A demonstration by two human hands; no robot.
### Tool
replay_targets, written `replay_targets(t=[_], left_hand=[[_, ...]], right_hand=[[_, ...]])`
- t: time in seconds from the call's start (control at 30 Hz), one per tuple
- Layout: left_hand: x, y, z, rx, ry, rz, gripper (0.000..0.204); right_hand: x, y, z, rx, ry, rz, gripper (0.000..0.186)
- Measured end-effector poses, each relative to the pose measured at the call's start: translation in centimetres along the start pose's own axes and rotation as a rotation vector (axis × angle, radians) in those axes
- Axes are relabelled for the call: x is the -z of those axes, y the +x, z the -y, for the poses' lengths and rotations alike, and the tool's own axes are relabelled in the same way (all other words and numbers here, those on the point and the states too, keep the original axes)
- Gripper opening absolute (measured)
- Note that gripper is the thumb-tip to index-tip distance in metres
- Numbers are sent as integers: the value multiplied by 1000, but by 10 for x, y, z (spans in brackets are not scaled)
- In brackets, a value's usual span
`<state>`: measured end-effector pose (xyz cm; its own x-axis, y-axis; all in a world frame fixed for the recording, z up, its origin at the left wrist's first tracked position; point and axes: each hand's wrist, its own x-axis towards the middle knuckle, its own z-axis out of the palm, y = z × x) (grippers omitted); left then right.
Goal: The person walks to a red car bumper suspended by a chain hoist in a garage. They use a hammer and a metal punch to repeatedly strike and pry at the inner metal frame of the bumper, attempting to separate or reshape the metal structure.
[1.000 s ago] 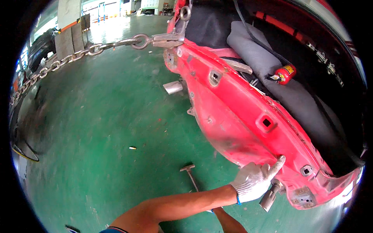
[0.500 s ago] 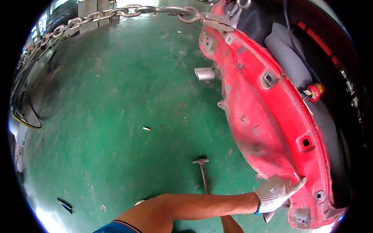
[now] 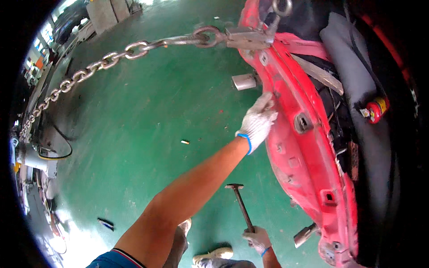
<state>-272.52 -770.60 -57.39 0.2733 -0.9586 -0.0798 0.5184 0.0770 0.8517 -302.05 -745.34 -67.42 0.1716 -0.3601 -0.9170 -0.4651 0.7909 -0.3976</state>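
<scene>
White-gloved left hand (image 3: 258,119) holds bent fingers at the red metal panel (image 3: 295,145) edge; across green floor (image 3: 143,102), white-gloved right hand (image 3: 258,239) fingers wrap a dark T-shaped hammer (image 3: 242,207).

Hammer (image 3: 243,207) left of panel (image 3: 307,156), extinguisher (image 3: 378,110) seemingly behind

A green floor (image 3: 134,174) is spreading across the room, showing scuffs and pale specks. A cigarette butt (image 3: 185,142) is lying near its middle. At lower left, white glare (image 3: 82,236) is washing out the green. Up left, a pale block (image 3: 102,17) is standing beside a dark car (image 3: 70,24). Bright panes (image 3: 44,43) are glowing beyond, too blurred to make out. A cable (image 3: 68,154) is looping beside grey equipment (image 3: 38,161) along the left edge.
</scene>
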Motion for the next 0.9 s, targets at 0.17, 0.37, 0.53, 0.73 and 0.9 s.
replay_targets(t=[0.17, 0.37, 0.53, 0.73, 0.9], left_hand=[[-17, 5, -24, 141, 67, 2, 64], [-20, 13, -56, 380, -105, -12, 58], [-28, 19, -64, 455, -138, -90, 55], [-59, 20, -83, 528, -68, -251, 44], [-36, 13, -76, 462, -36, -408, 31]], right_hand=[[-5, -159, 34, 49, 164, 101, 24], [8, -297, 80, 126, 241, 97, 31], [26, -313, 211, 59, 505, -132, 19], [69, -284, 251, 443, 431, -749, 19], [95, -247, 246, 372, 509, -704, 16]])
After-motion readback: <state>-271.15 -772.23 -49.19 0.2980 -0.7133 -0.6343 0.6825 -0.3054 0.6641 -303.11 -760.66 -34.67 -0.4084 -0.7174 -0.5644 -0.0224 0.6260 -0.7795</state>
